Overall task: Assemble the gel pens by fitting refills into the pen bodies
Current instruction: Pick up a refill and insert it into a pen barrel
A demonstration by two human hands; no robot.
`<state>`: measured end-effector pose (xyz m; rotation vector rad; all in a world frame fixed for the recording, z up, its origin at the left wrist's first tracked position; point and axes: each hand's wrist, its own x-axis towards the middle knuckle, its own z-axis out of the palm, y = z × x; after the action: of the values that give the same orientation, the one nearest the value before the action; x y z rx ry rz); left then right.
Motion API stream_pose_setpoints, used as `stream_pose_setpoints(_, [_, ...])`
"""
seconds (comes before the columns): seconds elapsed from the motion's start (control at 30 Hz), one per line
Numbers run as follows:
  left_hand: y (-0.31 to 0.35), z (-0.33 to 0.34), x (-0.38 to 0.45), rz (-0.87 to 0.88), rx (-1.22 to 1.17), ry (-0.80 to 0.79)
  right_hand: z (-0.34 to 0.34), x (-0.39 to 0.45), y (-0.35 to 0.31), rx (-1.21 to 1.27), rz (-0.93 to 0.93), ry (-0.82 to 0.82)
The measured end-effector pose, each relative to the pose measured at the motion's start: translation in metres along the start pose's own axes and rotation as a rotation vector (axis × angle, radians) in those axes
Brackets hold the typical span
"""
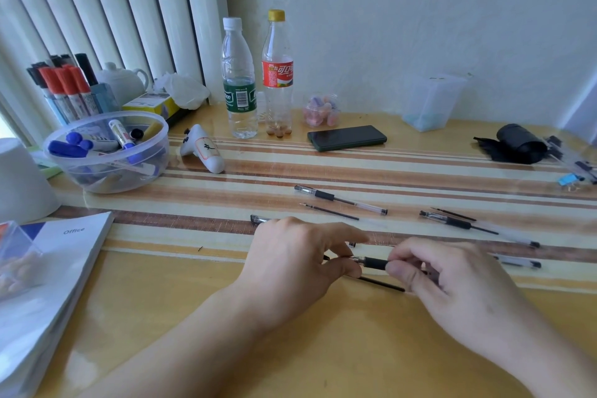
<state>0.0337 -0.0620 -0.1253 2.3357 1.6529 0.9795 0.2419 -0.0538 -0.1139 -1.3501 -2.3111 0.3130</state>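
Pen [374,262] held level above bench [193,300] at 6 o'clock: tip end pinched by left hand [290,268], black grip clamped by right hand [452,281], probably for screwing tip section. Loose refill [382,284] beneath.

Yellow table [161,317] carries striped mat [420,178], phone [346,138], two bottles [239,81], perhaps loose refills [329,211].

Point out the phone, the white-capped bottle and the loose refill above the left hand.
Phone [347,138]: head view, middle of its dark screen.
White-capped bottle [239,100]: head view, on its green label.
Loose refill [329,211]: head view, middle of its thin dark tube.
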Motion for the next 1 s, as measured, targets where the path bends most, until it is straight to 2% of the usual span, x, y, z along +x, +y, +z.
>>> stream_pose_setpoints(0.1, [0.0,-0.002,0.001,0.011,0.028,-0.001,0.002,0.0,0.002,0.016,0.005,-0.032])
stream_pose_setpoints(0.3, [-0.002,-0.001,0.001,0.127,0.136,-0.01,0.001,0.001,0.0,-0.107,-0.108,0.149])
stream_pose_setpoints(0.6, [-0.002,-0.002,0.002,0.285,0.228,0.052,0.008,0.0,0.003,-0.182,-0.146,0.164])
stream_pose_setpoints(0.73, [0.005,-0.009,0.005,0.164,0.086,0.028,0.009,0.003,0.006,-0.106,-0.112,0.186])
stream_pose_setpoints(0.87, [0.0,-0.01,0.003,-0.006,-0.219,-0.155,0.002,0.002,0.012,0.122,-0.091,0.186])
stream_pose_setpoints(1.0, [-0.013,-0.007,0.007,0.013,-0.196,-0.152,-0.003,0.003,0.015,0.154,-0.042,0.199])
